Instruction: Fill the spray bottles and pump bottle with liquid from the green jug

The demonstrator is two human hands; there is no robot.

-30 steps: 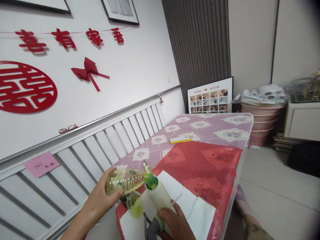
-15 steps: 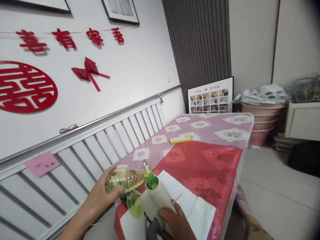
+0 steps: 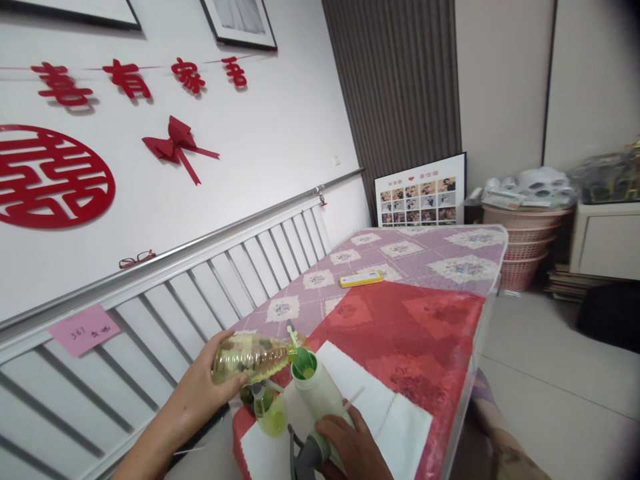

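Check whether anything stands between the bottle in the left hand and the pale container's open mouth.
Nothing visible does: the left hand holds the yellowish bottle tilted, its neck right at the mouth of the pale container in the right hand.

Ribbed transparent bottle (image 3: 250, 358): yellow-green. Cylindrical flask (image 3: 321, 397): pale green, interior green. Bench cloth (image 3: 421, 265): purple, cream floral patches.

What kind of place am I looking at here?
Probably a room in a home, perhaps decorated for a wedding: there's a red bow on the wall, a photo board with a heart, and a flowered tablecloth.
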